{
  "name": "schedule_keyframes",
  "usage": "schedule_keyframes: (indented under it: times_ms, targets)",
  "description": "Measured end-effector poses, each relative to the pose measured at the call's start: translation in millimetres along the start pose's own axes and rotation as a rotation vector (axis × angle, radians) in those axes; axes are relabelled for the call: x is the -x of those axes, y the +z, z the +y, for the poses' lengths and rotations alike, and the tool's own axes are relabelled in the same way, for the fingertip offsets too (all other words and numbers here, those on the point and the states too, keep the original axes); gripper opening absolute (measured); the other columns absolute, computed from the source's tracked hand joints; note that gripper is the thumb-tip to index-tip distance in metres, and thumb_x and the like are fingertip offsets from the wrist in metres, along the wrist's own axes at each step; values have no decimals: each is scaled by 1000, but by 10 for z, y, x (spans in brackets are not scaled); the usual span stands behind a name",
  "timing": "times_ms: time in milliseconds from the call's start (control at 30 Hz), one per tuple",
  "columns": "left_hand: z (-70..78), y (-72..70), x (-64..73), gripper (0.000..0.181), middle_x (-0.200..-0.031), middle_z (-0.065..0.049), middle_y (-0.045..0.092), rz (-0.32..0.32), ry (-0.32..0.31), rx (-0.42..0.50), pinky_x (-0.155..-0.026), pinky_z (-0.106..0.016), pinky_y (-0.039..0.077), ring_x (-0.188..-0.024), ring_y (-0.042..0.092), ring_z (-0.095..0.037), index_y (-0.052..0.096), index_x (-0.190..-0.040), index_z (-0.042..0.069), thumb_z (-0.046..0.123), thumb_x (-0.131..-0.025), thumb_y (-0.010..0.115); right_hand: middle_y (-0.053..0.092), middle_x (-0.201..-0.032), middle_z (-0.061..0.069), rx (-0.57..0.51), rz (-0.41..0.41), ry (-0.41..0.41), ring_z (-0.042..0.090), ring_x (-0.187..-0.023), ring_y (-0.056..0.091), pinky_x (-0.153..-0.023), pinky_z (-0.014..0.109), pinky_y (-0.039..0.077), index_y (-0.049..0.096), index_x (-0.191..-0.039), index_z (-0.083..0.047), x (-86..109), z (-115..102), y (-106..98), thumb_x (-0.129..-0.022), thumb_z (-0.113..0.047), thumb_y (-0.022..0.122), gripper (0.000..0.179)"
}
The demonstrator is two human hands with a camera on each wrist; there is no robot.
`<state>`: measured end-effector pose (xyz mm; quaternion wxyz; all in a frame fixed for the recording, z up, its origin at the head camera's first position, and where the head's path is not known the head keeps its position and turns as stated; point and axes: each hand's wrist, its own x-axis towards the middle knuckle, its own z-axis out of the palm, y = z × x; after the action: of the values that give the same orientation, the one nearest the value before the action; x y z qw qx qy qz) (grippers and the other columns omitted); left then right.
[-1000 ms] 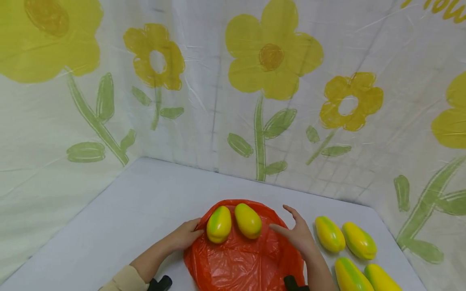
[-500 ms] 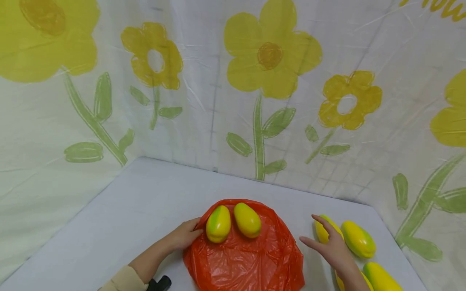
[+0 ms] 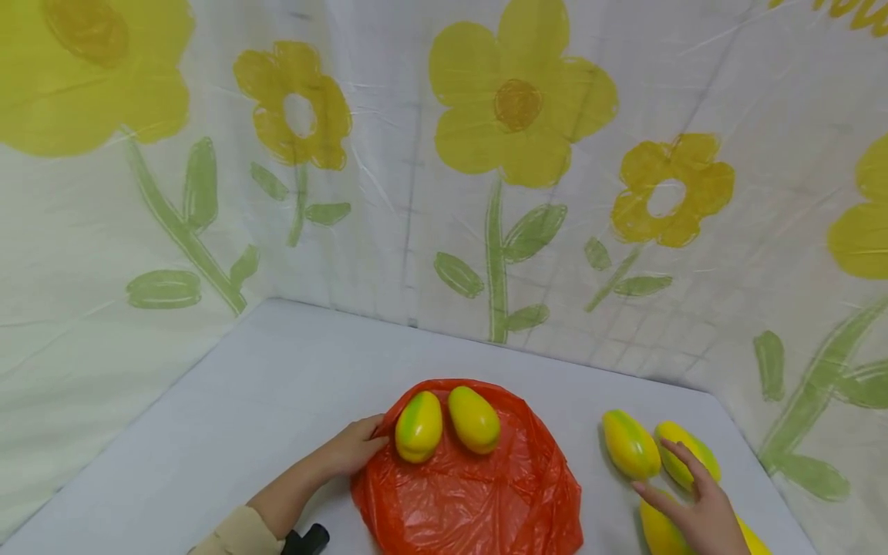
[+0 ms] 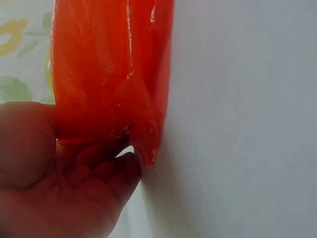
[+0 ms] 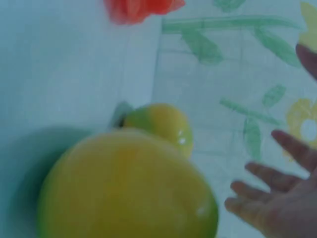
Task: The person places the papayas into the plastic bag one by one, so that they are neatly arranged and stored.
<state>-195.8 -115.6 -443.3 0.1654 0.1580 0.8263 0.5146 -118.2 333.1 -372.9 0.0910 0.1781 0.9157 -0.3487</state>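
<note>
A red plastic bag (image 3: 479, 501) lies spread open on the white table. Two yellow papaya-like fruits with green streaks, a left one (image 3: 419, 428) and a right one (image 3: 475, 421), rest at its far side. My left hand (image 3: 352, 449) holds the bag's left edge; in the left wrist view the red film (image 4: 99, 69) passes between thumb and fingers. To the right, my right hand (image 3: 706, 512) hovers with spread fingers over a group of similar fruits, partly covering a near fruit (image 3: 660, 526). In the right wrist view, a large fruit (image 5: 129, 188) sits beside the outstretched fingers.
Behind the right hand lie a far-left fruit (image 3: 630, 445) and a far-right fruit (image 3: 694, 455); another fruit (image 3: 752, 539) shows at the bottom edge. The white table (image 3: 277, 378) ends at a flower-printed curtain (image 3: 388, 254). A black wrist-camera part (image 3: 308, 538) sits by the left forearm.
My right hand has moved right, from over the bag's right side to over the group of fruits. The left hand keeps its hold on the bag's edge.
</note>
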Motion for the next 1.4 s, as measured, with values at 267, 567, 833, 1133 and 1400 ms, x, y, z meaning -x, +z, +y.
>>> schedule_keyframes:
  times_ms: [267, 567, 833, 1133, 1400]
  targets:
    - [1, 4, -15, 38, -101, -9, 62, -10, 12, 5, -61, -29, 56, -67, 61, -15, 45, -132, 1, 16, -96, 46, 6, -152, 27, 28, -32, -26, 53, -133, 13, -101, 70, 18, 4, -150, -12, -5, 331, 49, -77, -52, 68, 105]
    - [5, 8, -16, 36, -102, -10, 61, 4, 0, -12, -62, -29, 56, -69, 60, -15, 46, -130, 0, 13, -96, 45, -3, -151, 29, -93, -45, 55, 52, -136, -2, -104, 70, 8, 5, -151, -15, -34, 490, 32, -74, -56, 68, 108]
    - [0, 11, -17, 37, -105, -11, 61, 12, -4, -41, -63, -27, 56, -69, 59, -13, 45, -131, 0, 13, -97, 44, 12, -145, 39, -36, -50, 58, 54, -131, 15, -105, 66, 18, 13, -149, -9, -70, 608, 55, -76, -59, 65, 102]
    - [0, 24, -12, 37, -108, -12, 61, 23, -10, -43, -64, -28, 56, -72, 59, -14, 46, -130, 0, 13, -96, 46, 18, -144, 36, 26, -32, 81, 50, -126, 29, -100, 62, 33, 19, -147, -5, -154, 730, 90, -75, -64, 62, 103]
    - [13, 23, -7, 38, -105, -11, 61, 16, -9, -29, -63, -29, 56, -70, 59, -14, 45, -130, -1, 13, -96, 46, 26, -143, 30, 40, -28, 114, 41, -117, 41, -92, 58, 40, 25, -145, -9, -176, 785, 192, -66, -70, 65, 108]
